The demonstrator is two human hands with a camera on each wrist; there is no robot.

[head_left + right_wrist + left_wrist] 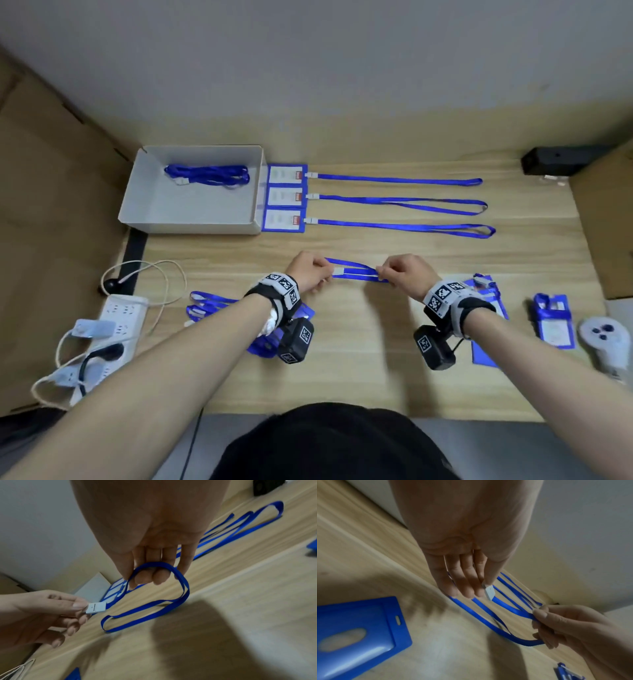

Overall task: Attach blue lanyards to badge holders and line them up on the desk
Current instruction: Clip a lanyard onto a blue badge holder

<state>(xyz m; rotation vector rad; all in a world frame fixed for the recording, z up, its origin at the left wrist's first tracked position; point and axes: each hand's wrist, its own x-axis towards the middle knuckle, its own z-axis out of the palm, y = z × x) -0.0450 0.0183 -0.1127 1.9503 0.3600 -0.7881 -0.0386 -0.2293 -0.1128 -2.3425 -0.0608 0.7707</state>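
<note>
A folded blue lanyard (356, 273) hangs just above the desk between both hands. My left hand (325, 274) pinches its white clip (338, 271) between thumb and forefinger; the clip (489, 592) shows clearly in the left wrist view and the clip (96, 607) again in the right wrist view. My right hand (385, 274) pinches the strap (145, 609), which loops around its fingers (147, 577). A bare blue badge holder (359, 628) lies on the desk under my left wrist. Three finished badges (286, 197) lie in a row at the back, their lanyards (400, 202) stretched to the right.
A white box (164, 212) at the back left holds a lanyard bundle (207, 174). Loose lanyards (205, 305) lie at the left, more badge holders (553, 322) at the right. A power strip (113, 329), a grey controller (603, 339) and a black box (555, 159) line the desk edges.
</note>
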